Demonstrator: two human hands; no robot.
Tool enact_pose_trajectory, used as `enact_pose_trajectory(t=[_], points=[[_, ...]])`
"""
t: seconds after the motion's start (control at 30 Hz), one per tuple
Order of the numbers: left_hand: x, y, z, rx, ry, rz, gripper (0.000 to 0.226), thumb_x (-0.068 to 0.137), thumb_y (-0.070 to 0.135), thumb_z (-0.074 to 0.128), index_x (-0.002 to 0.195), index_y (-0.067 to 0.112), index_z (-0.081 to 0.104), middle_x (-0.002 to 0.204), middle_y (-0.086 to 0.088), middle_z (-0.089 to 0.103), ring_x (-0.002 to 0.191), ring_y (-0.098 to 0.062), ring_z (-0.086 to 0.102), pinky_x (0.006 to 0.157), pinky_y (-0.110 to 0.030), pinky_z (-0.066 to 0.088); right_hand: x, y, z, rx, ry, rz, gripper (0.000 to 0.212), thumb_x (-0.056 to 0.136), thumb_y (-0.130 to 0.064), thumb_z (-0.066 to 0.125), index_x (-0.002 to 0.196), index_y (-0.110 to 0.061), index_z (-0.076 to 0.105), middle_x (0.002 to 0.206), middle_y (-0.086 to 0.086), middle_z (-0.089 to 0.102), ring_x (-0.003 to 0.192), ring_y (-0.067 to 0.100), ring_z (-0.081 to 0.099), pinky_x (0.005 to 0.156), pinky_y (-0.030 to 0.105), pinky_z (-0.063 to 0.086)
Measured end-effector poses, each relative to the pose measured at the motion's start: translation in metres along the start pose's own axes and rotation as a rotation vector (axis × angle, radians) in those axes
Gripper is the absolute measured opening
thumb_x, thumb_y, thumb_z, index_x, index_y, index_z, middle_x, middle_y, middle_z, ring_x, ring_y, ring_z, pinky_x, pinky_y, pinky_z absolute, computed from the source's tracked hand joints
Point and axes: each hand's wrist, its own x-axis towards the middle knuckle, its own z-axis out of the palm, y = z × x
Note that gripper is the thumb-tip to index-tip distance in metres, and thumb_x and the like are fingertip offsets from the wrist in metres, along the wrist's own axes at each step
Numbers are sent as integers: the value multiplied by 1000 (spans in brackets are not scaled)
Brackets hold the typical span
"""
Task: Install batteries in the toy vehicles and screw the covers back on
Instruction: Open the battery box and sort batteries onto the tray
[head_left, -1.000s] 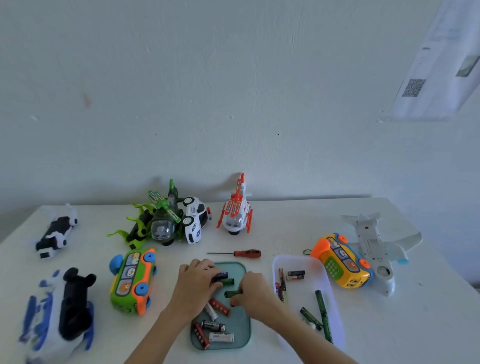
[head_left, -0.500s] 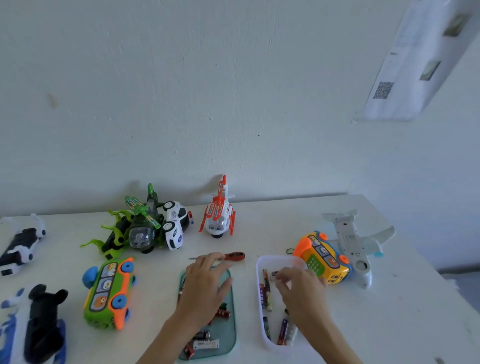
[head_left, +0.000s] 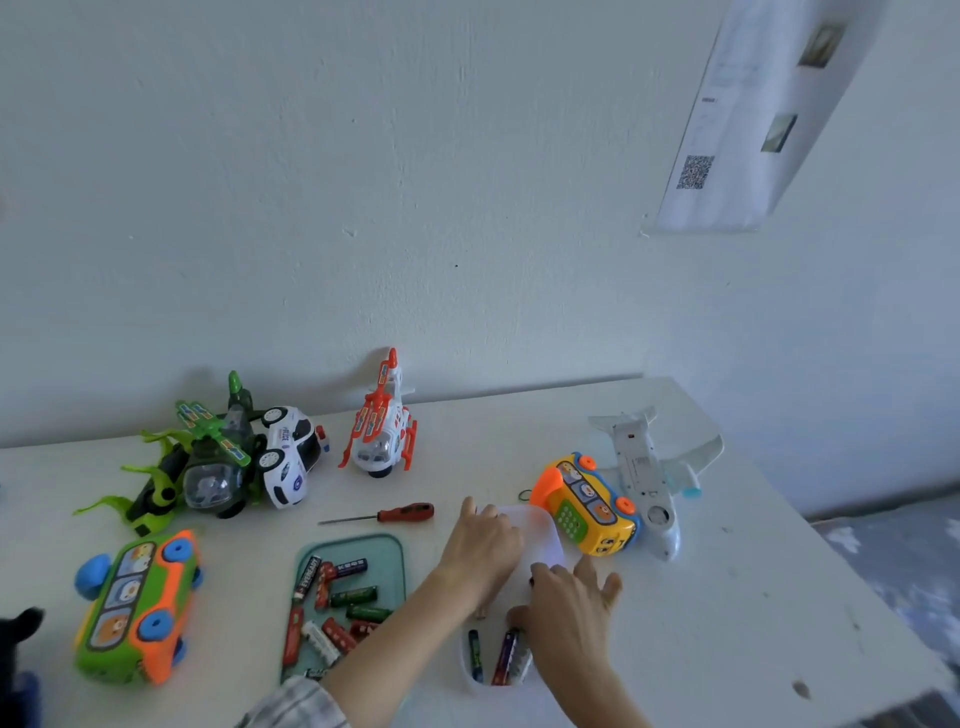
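Both hands lie flat, fingers loose, gripping nothing: left hand (head_left: 480, 545) and right hand (head_left: 569, 605) rest over the white tray (head_left: 543, 535). Batteries (head_left: 337, 608) at nine o'clock; white surface (head_left: 727, 597), pale wall (head_left: 415, 182).

Both hands lie over the clear tray (head_left: 540, 525), so its middle is covered: the left hand (head_left: 480, 545) hides the far left part, the right hand (head_left: 569, 608) the near right. The batteries (head_left: 498, 656) just below the right hand show only their lower ends. Something small and dark at that hand's fingertips (head_left: 532, 577) is perhaps a battery tip. A black toy (head_left: 18, 631), far left of the hands, is cut by the edge.
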Motion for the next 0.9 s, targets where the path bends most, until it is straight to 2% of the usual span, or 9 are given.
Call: enact_pose_trajectory(t=[0.1, 0.23, 0.37, 0.43, 0.5, 0.6, 0.7, 0.83, 0.9], points=[[2, 0, 0, 42, -6, 7, 20, 89, -3, 49, 94, 7, 65, 96, -8, 65, 101, -28, 51, 94, -43, 30, 1, 5, 3, 28, -54, -18, 21, 87, -45, 58, 93, -26, 56, 95, -4, 57, 124, 24, 35, 100, 46, 16], [-2, 0, -2, 39, -45, 7, 18, 88, -4, 48, 98, 5, 60, 102, -11, 62, 102, -30, 50, 92, -42, 30, 4, 5, 4, 4, -102, -51, 18, 86, -37, 60, 80, -26, 48, 87, -3, 47, 125, 26, 34, 106, 51, 13], [-8, -3, -4, 6, -64, 15, 18, 91, -3, 48, 104, 3, 59, 109, -13, 59, 107, -30, 49, 95, -42, 31, 5, 4, 4, -11, -108, -76, 17, 88, -38, 59, 84, -27, 48, 93, -2, 53, 128, 27, 32, 107, 52, 12], [-11, -6, -7, -108, -32, -8, 13, 96, 9, 49, 105, 6, 59, 109, -9, 60, 107, -26, 50, 93, -40, 31, 5, 4, 3, -30, -122, -86, 15, 88, -39, 59, 86, -26, 52, 103, -2, 60, 129, 27, 31, 108, 52, 12], [-20, -15, -18, -333, 30, -63, 18, 98, 23, 52, 98, 7, 61, 99, -7, 64, 95, -22, 55, 82, -31, 31, 5, 4, 1, -40, -125, -78, 14, 88, -38, 57, 85, -25, 53, 98, -1, 58, 128, 26, 31, 108, 51, 12], [-43, -39, -43, -750, 131, -116, 19, 93, 22, 61, 83, 6, 62, 76, -1, 61, 67, -13, 53, 63, -23, 33, 6, 9, -1, -35, -100, -61, 18, 89, -39, 55, 81, -24, 49, 88, -5, 47, 125, 24, 34, 107, 50, 13], [-87, -70, -53, -870, 131, -223, 17, 93, 19, 61, 77, 13, 62, 64, 7, 54, 51, 0, 42, 53, -17, 29, 4, 7, 4, -22, -49, -43, 18, 91, -39, 50, 80, -25, 53, 87, -7, 47, 118, 21, 38, 103, 49, 15], [-139, -101, -32, -828, 29, -352, 4, 92, 23, 63, 92, 20, 66, 84, 4, 66, 72, -5, 60, 66, -20, 41, -1, -1, -3, 4, 115, -62, 22, 91, -45, 50, 94, -29, 64, 106, -10, 51, 114, 18, 39, 92, 41, 14], [-158, -103, -19, -787, -31, -378, 10, 92, 26, 62, 99, 20, 66, 90, 9, 64, 81, -4, 59, 67, -15, 39, -5, -13, -11, 40, 255, -113, 20, 85, -47, 60, 86, -28, 68, 99, -9, 58, 105, 20, 46, 82, 37, 17]])
